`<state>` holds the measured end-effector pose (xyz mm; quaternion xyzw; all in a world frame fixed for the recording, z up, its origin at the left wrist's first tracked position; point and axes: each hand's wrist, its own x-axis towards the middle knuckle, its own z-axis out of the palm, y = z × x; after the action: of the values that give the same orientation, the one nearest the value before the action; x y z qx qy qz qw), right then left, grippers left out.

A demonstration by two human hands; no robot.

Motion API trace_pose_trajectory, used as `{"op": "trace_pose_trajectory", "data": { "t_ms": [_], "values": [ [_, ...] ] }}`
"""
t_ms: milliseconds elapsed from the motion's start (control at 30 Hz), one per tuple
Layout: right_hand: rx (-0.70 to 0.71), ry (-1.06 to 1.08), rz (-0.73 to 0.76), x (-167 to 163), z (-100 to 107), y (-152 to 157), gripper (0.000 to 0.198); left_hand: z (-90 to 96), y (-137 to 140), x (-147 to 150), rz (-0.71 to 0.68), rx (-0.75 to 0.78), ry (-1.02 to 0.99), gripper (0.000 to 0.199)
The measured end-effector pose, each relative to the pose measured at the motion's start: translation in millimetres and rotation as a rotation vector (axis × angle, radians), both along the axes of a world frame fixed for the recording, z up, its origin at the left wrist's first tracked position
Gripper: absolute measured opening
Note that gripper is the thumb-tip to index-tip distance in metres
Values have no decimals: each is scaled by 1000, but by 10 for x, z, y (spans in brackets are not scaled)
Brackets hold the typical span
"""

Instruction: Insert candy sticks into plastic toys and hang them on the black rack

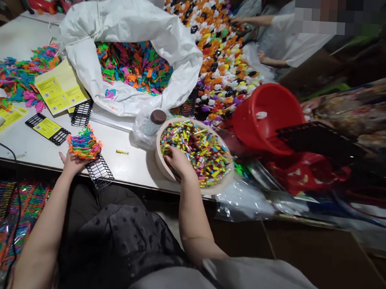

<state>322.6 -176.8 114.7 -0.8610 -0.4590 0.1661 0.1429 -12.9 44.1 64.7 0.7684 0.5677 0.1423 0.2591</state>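
My left hand (pixel 73 161) is at the table's front edge, its fingers under a bundle of small plastic toys (pixel 84 144) in orange, green, blue and pink. A black plastic grid (pixel 100 172) sticks out beside that bundle; whether it is joined to it I cannot tell. My right hand (pixel 179 161) reaches into a round cream bowl (pixel 165 171) full of small tubes (pixel 205 151) in yellow, red and blue wrapping. Its fingers are curled together at the left side of the pile, and their tips are partly hidden. One yellow tube (pixel 122 151) lies alone on the table between my hands.
A white sack (pixel 134 23) of coloured toys stands behind, with loose toys (pixel 22 75) and yellow cards (pixel 62 88) to its left. A lidded jar (pixel 155 123) is beside the bowl. At right are a red bucket (pixel 246 117) and a co-worker's arm (pixel 275 61).
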Motion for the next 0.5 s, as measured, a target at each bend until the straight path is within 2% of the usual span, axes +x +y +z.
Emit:
{"op": "trace_pose_trajectory", "data": {
  "t_ms": [67, 133, 200, 233, 267, 300, 367, 433, 500],
  "values": [
    [33, 13, -5, 16, -8, -3, 37, 39, -167, -38, 53, 41, -17, 85],
    [76, 16, -27, 34, -18, 5, 37, 48, -452, -63, 182, 149, -73, 85],
    [130, 24, -55, 47, -18, 21, 39, 14, -795, -19, 373, 390, -168, 73],
    [160, 30, -66, 52, -12, 31, 41, -14, -953, 43, 394, 519, -202, 60],
    [191, 37, -72, 55, -3, 40, 42, -42, -1082, 133, 249, 581, -211, 48],
    [223, 42, -72, 60, 10, 49, 42, -67, -1171, 252, 40, 587, -204, 38],
    [287, 42, -70, 74, 38, 61, 42, -98, -1210, 552, -299, 523, -111, 33],
    [352, 35, -71, 101, 63, 64, 40, -112, -1093, 886, -448, 428, 39, 41],
    [417, 25, -76, 133, 79, 61, 39, -138, -912, 1178, -461, 340, 193, 54]
  ]
}}
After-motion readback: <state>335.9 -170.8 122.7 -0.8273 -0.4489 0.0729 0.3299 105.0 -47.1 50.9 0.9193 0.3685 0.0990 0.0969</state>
